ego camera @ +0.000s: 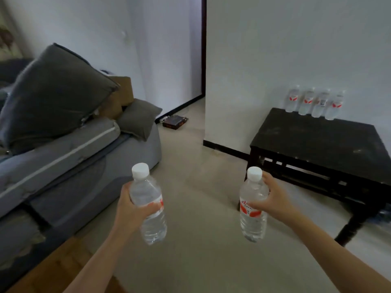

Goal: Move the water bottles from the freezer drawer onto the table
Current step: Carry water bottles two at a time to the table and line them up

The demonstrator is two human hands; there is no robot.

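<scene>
1. L hand (132, 210) wrapped round a clear water bottle (149, 205) at label height, fingers clamped on it; bottle tilted a bit, white cap up, bottom end hanging free over the floor (190, 240).
2. R hand (273, 197) clamped on a second bottle (252, 205), grip at upper body, thumb near the neck; bottle roughly upright, white cap on top, red label showing below the fingers.
3. Both bottles in the air, well apart from each other, neither touching any surface.
4. Dark low table (317, 142) stands at right against the white wall (275, 60). R-hand bottle is near its front-left corner but not over the top.
5. Four more bottles (315, 103) w/ red labels stand upright in a row along the table's back edge, by the wall, just beside one another.
6. Rest of table top is bare dark surface w/ pale scuffs.
7. Grey sofa (74, 161) at left w/ a big dark cushion (57, 92) propped on it and a smaller one (139, 118) at its end.
8. Small dark box-like item (175, 122) on floor by the doorway; too blurry to ID.
</scene>
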